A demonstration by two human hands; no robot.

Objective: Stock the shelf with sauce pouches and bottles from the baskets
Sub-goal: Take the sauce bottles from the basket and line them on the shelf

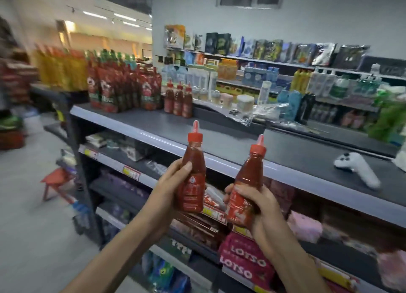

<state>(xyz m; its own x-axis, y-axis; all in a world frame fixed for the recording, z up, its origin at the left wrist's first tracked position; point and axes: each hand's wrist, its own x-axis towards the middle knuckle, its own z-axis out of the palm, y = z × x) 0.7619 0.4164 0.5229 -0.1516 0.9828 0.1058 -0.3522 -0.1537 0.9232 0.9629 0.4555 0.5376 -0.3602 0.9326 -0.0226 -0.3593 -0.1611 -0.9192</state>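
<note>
Head view: left hand [174, 181] tight around left bottle [194, 154], right hand [257, 202] around right bottle [251, 169]; white controller [356, 167] on shelf [219, 128].

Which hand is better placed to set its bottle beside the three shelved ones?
Left hand, probably: its upright bottle is nearer the three bottles; the right hand holds a tilted bottle farther away.

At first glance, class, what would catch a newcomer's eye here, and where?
The left hand grips one red bottle and the right hand grips a second red bottle, front and centre. Behind, on the grey top shelf, three matching bottles stand beside the red pouches.
</note>
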